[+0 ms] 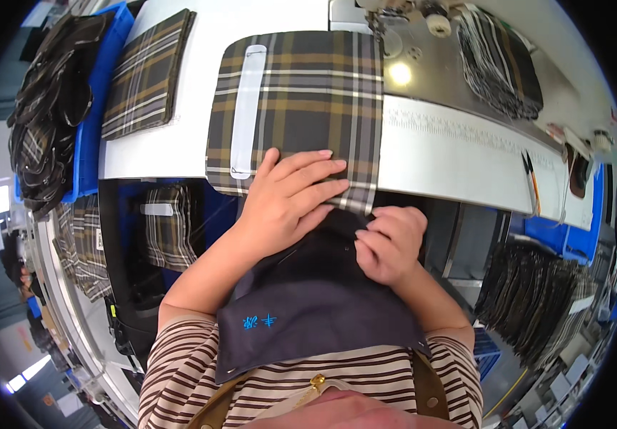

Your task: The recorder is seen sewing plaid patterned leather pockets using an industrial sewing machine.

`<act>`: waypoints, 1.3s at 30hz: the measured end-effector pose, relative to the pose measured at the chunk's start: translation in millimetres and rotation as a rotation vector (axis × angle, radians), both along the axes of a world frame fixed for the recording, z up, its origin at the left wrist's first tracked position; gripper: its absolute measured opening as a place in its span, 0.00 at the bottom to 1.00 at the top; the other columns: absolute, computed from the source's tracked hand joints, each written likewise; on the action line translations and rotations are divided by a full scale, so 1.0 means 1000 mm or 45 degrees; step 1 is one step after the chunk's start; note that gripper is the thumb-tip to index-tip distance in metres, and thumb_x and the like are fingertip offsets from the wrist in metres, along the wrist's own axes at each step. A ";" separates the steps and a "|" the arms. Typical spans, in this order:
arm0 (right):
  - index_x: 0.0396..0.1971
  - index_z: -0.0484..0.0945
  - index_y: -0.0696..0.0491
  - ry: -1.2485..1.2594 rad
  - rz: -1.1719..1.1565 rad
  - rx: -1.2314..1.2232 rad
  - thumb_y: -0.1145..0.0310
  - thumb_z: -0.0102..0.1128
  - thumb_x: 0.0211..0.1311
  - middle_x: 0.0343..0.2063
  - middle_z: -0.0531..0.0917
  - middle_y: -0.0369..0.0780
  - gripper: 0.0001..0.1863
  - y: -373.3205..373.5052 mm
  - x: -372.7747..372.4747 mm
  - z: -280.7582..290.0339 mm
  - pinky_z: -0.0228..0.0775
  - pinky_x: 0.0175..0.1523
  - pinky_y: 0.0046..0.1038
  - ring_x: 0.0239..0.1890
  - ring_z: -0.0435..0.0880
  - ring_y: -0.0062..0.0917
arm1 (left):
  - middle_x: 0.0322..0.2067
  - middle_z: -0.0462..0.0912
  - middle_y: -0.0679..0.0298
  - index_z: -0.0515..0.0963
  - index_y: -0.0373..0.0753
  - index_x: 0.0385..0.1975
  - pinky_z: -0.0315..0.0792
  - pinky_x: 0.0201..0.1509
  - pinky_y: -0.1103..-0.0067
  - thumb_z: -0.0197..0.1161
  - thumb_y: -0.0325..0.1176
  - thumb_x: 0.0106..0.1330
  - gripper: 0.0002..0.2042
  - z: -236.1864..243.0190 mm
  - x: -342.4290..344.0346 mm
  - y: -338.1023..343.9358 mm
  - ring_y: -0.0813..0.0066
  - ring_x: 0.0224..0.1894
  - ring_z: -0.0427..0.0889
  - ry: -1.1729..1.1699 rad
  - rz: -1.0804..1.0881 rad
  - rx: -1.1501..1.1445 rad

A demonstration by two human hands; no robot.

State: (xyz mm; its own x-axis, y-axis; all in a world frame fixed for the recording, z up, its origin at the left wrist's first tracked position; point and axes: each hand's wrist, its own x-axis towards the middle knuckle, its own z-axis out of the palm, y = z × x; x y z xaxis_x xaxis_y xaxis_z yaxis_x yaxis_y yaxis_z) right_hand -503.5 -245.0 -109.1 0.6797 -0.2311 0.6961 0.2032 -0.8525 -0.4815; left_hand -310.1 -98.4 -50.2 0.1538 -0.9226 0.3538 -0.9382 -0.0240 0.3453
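Note:
A plaid fabric piece [301,93] in brown, grey and white lies on the white sewing table [180,136], with a long white strip [246,107] lying on its left part. My left hand [290,196] lies flat on the fabric's near edge, fingers spread toward the right. My right hand [387,243] sits just below that edge with fingers curled, pinching the hem where it hangs over the table front. A dark apron covers my lap under both hands.
A sewing machine [408,28] with a lit lamp stands behind the fabric. A stack of plaid pieces [144,75] lies at the left, next to a blue bin [101,100] with dark cloth. More stacked pieces [498,64] rest at the right.

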 end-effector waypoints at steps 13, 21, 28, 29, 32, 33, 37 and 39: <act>0.36 0.85 0.59 0.349 0.332 1.759 0.75 0.58 0.73 0.20 0.79 0.30 0.08 0.023 0.019 -0.008 0.67 0.27 0.20 0.21 0.74 0.11 | 0.39 0.84 0.76 0.89 0.51 0.40 0.62 0.67 0.66 0.75 0.26 0.48 0.18 -0.011 -0.023 -0.004 0.73 0.44 0.80 -0.189 0.060 -0.290; 0.33 0.84 0.60 0.397 0.291 1.712 0.74 0.57 0.74 0.20 0.79 0.31 0.10 0.022 0.020 0.003 0.68 0.27 0.20 0.21 0.74 0.11 | 0.38 0.84 0.78 0.89 0.52 0.41 0.54 0.75 0.64 0.74 0.26 0.49 0.17 -0.015 -0.022 -0.003 0.76 0.43 0.80 -0.243 0.060 -0.259; 0.32 0.83 0.60 0.428 0.266 1.714 0.74 0.57 0.73 0.20 0.79 0.31 0.09 0.022 0.020 0.006 0.69 0.28 0.21 0.21 0.74 0.12 | 0.38 0.85 0.78 0.89 0.51 0.43 0.40 0.83 0.58 0.73 0.26 0.50 0.18 -0.016 -0.025 -0.001 0.77 0.42 0.81 -0.299 0.095 -0.266; 0.32 0.83 0.60 0.435 0.260 1.718 0.75 0.57 0.72 0.19 0.79 0.31 0.09 0.022 0.020 0.007 0.70 0.29 0.22 0.22 0.75 0.12 | 0.38 0.85 0.78 0.89 0.51 0.43 0.40 0.83 0.58 0.73 0.26 0.50 0.18 -0.015 -0.025 -0.002 0.77 0.42 0.81 -0.299 0.095 -0.267; 0.35 0.84 0.60 0.405 0.280 1.627 0.76 0.56 0.72 0.24 0.82 0.31 0.07 0.020 0.018 0.002 0.72 0.32 0.23 0.27 0.78 0.13 | 0.38 0.83 0.79 0.88 0.50 0.39 0.54 0.71 0.61 0.73 0.32 0.51 0.13 -0.013 -0.028 -0.005 0.78 0.41 0.79 -0.352 0.109 -0.305; 0.35 0.84 0.60 0.404 0.280 1.624 0.76 0.56 0.72 0.24 0.82 0.31 0.07 0.021 0.018 0.003 0.72 0.32 0.23 0.27 0.78 0.13 | 0.38 0.83 0.79 0.88 0.50 0.39 0.54 0.71 0.61 0.74 0.32 0.51 0.13 -0.013 -0.029 -0.006 0.78 0.41 0.79 -0.312 0.114 -0.310; 0.40 0.82 0.58 0.324 0.246 1.402 0.78 0.61 0.66 0.32 0.83 0.34 0.05 0.021 0.017 0.009 0.71 0.35 0.23 0.32 0.80 0.17 | 0.38 0.85 0.78 0.89 0.51 0.42 0.40 0.83 0.58 0.76 0.29 0.54 0.15 -0.020 -0.024 -0.003 0.77 0.41 0.80 -0.302 0.096 -0.282; 0.41 0.82 0.57 0.328 0.219 1.149 0.77 0.65 0.63 0.35 0.83 0.35 0.07 0.014 0.016 0.008 0.70 0.35 0.24 0.33 0.81 0.20 | 0.38 0.85 0.79 0.88 0.51 0.41 0.41 0.82 0.59 0.76 0.29 0.54 0.14 -0.022 -0.023 -0.003 0.77 0.41 0.80 -0.302 0.105 -0.295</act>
State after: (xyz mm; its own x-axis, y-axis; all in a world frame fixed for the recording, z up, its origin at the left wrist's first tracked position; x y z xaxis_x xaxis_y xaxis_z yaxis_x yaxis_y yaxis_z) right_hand -487.9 -230.9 -100.7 0.8621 -0.4903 0.1280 0.0870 -0.1056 -0.9906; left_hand -332.8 -101.5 -72.3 0.1125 -0.8015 0.5873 -0.9912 -0.0493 0.1226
